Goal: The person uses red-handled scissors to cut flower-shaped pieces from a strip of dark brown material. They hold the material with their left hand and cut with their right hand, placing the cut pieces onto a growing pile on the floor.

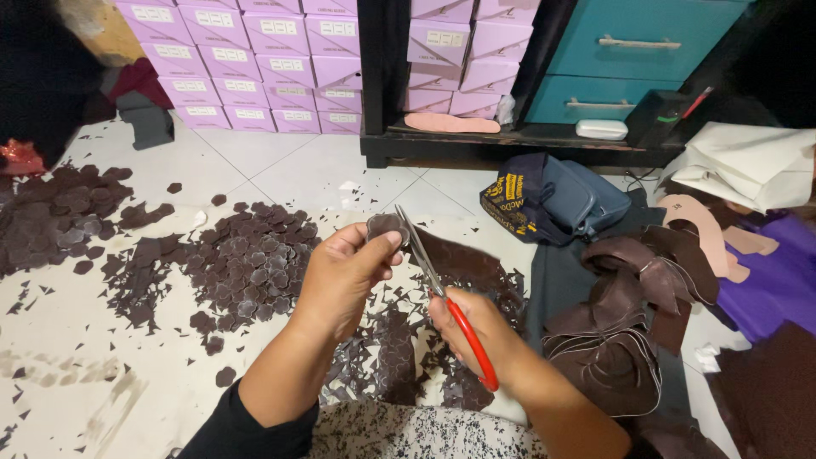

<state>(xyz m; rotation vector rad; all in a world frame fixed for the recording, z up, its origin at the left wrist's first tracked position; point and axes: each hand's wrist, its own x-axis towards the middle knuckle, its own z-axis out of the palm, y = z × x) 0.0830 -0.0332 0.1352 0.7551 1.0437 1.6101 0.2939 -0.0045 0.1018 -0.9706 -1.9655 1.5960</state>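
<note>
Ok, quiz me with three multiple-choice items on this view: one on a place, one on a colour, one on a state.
1. Where is the pile of cut brown pieces?
A. left of the left hand
B. on the shelf
C. in a drawer

2. What colour are the scissors' handles?
A. blue
B. red
C. green

3. What is the left hand doing?
A. resting flat
B. holding a box
C. pinching a brown piece

Answers: 1 A, the pile lies on the floor to that side. 2 B, a red handle shows in the right hand. 3 C, fingertips grip the piece at the blades.
</note>
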